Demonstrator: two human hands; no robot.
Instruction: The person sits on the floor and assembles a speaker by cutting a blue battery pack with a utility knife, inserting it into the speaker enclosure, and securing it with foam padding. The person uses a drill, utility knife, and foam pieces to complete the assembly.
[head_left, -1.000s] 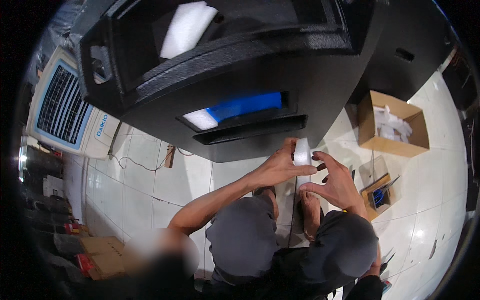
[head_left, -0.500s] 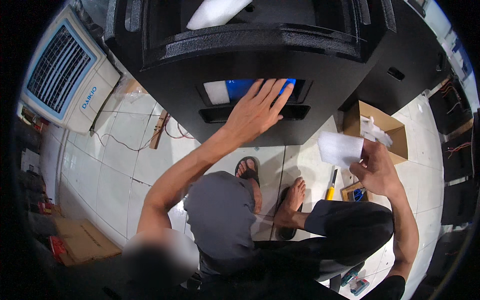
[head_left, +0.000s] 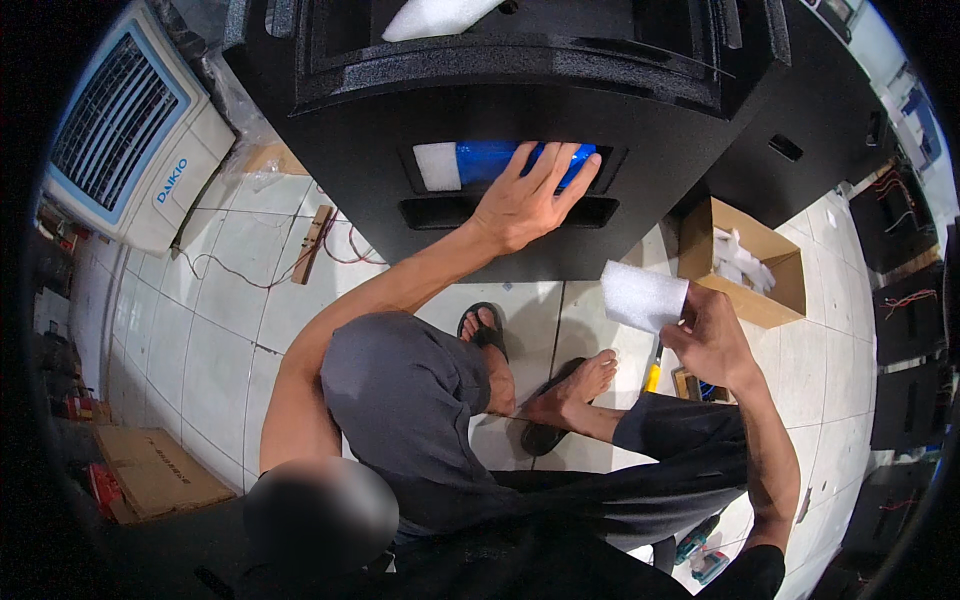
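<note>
1. Two hands: the left hand at upper centre, the right hand at centre right.
2. Three white foam pieces: one foam sheet in the right hand's grip, one foam pad in the slot at upper centre, one foam block at the top edge.
3. One blue roll in that slot.
4. One open cardboard box at right.
5. Two sandalled feet at centre.
6. One white air cooler at upper left.
7. One flat cardboard sheet at lower left.

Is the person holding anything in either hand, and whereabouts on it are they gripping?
The right hand pinches a white foam piece at its right edge. The left hand holds nothing; it lies flat against the blue part in the black cabinet slot.
</note>
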